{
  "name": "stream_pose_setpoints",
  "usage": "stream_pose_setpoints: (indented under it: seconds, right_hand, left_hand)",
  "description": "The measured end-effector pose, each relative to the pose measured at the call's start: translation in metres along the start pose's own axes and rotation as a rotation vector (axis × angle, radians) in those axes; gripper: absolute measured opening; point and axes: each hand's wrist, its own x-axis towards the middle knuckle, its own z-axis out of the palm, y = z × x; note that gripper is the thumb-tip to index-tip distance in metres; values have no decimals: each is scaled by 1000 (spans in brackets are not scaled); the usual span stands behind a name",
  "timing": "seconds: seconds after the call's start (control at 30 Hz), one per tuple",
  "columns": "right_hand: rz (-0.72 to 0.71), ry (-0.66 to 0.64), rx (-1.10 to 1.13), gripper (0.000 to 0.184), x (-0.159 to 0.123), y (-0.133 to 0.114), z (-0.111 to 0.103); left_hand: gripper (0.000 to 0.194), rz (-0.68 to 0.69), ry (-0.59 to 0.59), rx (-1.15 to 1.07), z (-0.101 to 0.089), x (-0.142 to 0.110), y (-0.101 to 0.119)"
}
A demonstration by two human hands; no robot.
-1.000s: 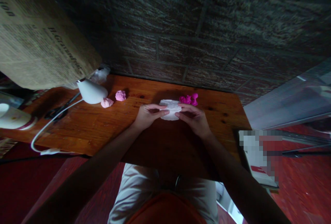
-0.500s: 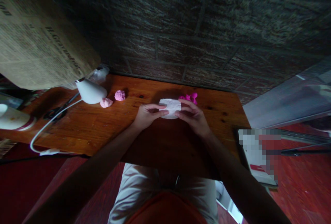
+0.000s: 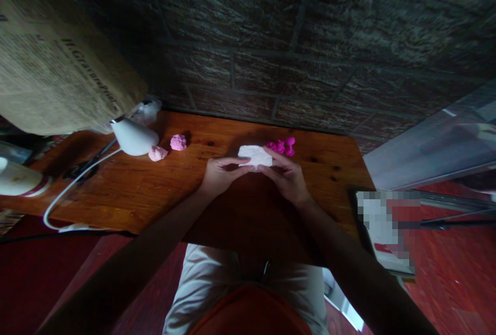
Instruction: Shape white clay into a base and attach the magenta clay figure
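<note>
A flat white slab of what looks like modelling clay point(image 3: 256, 155) is held above the wooden table between both hands. My left hand point(image 3: 220, 174) pinches its left edge, thumb below and fingers along the side. At the opposite edge, my right hand point(image 3: 287, 175) grips it between thumb and fingers. Just behind the right fingers lie bright magenta clay pieces point(image 3: 289, 145). Farther left on the table are a pink clay lump point(image 3: 179, 142) and a paler pink lump point(image 3: 157, 153).
A white cone-shaped device point(image 3: 135, 137) with a white cable stands at the left, near dark scissors point(image 3: 83, 166) and a white cup point(image 3: 19, 179). A printed paper shade point(image 3: 73, 66) overhangs that side. Behind the wooden table point(image 3: 186, 190) rises a dark brick wall point(image 3: 248, 41).
The white slab has turned and tilted slightly in my hands. My right hand has shifted a little left and its fingers have regripped, uncovering more of the magenta pieces.
</note>
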Motion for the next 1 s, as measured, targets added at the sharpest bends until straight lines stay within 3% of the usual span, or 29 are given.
stream_pose_setpoints:
  seconds: [0.4,0.6,0.87,1.0]
  right_hand:
    - [40,-6,35,55,-1,-3,-1]
    - [97,163,37,38,4,-11,-9]
    - [233,-77,1,49,0,-15,-7]
    - [144,-38,-89,43,2,-15,-12]
  left_hand:
    - [17,46,31,39,-2,2,3]
    - [17,105,8,48,-5,5,-1]
    - [19,208,-18,82,-7,5,-11]
    - [50,165,-108,-61,-5,7,-12]
